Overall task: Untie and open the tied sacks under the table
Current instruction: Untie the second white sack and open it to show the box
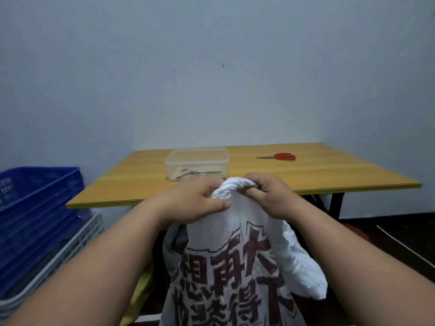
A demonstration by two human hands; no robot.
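Both hands up at the twisted neck of a white sack (pixel 235 267), held in front of the table (pixel 306 175), not under it. Left hand (pixel 197 201) pinches the bunched top from the left, thumb pressed on the fabric. Right hand (pixel 270 196) curls fingers tight round the knot from the right. Sack hangs below w/ big dark red printed characters; a loose fold sticks out to the right. On the table: clear plastic box (pixel 197 163) w/ thin green ties inside, near the sack top; red-handled scissors (pixel 279 157) further right, well apart. Blue crates (pixel 35 220) stacked at left.
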